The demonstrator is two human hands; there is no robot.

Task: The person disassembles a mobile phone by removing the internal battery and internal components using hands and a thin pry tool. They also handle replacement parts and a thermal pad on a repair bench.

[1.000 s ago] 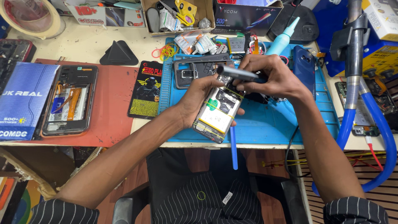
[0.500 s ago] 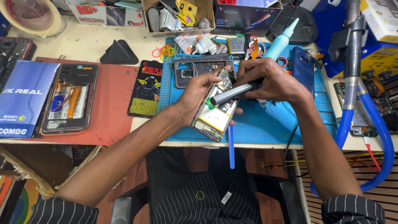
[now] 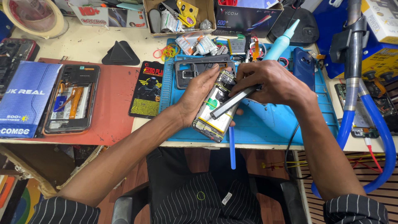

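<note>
Blue silicone covers the middle of the desk (image 3: 103, 43), and from the head view, the only one I have, both of my hands work just above that mat (image 3: 265, 124).

My left hand (image 3: 198, 96) cradles an opened phone (image 3: 215, 112), its back cover off, with the white battery and green-edged board facing up. The fingers curl loosely round the far long edge and the thumb rests on the near side, so the hand is half closed on the phone. The phone lies tilted, its lower end hanging over the mat's front edge.

My right hand (image 3: 275, 83) is closed round a slim dark tool (image 3: 234, 101), which lies slantwise across the phone's upper half. I cannot tell whether its tip touches the board.

I judge the phone light but fragile: thin, stiff frame, bare connectors, a battery that should not be bent or pricked. The sound place to hold it is along the long edges of the frame, as the left hand does, never on the exposed parts. The tool looks rigid and smooth, so a firm pinch near the working end suits it.

A blue plastic pry stick (image 3: 232, 147) pokes out under the phone, past the desk's edge. On the red mat (image 3: 114, 103) to the left lies a second opened phone (image 3: 71, 99), well apart.
</note>
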